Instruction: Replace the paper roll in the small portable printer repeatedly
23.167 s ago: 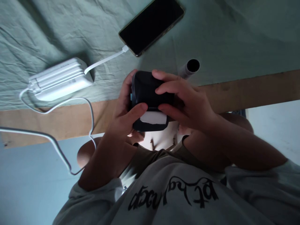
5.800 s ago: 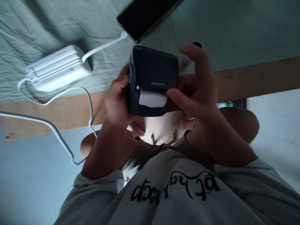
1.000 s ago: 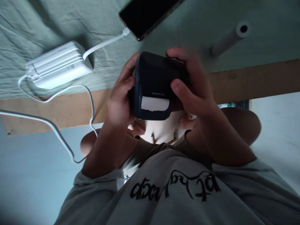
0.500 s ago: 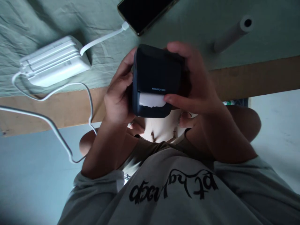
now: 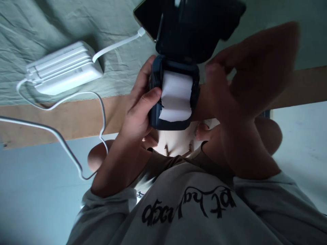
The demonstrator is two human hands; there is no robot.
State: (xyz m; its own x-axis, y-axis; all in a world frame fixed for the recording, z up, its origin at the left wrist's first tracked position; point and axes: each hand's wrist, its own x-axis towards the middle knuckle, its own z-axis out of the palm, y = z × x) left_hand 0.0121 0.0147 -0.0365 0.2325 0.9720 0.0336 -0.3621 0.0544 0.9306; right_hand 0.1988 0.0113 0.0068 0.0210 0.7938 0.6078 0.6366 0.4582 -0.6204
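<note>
My left hand (image 5: pixel 141 98) grips the left side of a dark label printer (image 5: pixel 176 126), its thumb on the front rim. The printer's lid (image 5: pixel 189 30) is swung up and away from me. Inside lies a roll of white label paper (image 5: pixel 177 88), its ragged end hanging over the front edge. To the right of the printer is my right hand (image 5: pixel 252 71), apart from it and smeared by motion. Its fingers are too blurred to read.
A white power bank (image 5: pixel 67 69) lies on the green cloth (image 5: pixel 117 68) at the left, a white cable (image 5: pixel 119 44) running to a phone (image 5: pixel 148 17). The open lid partly covers the phone. A wooden edge (image 5: pixel 63 115) borders the cloth, and another white cable (image 5: pixel 58 136) loops at the left.
The printer's lid has opened upward, baring the paper roll. My right hand has come off the printer and moved right, and a white tube on the cloth is now hidden.
</note>
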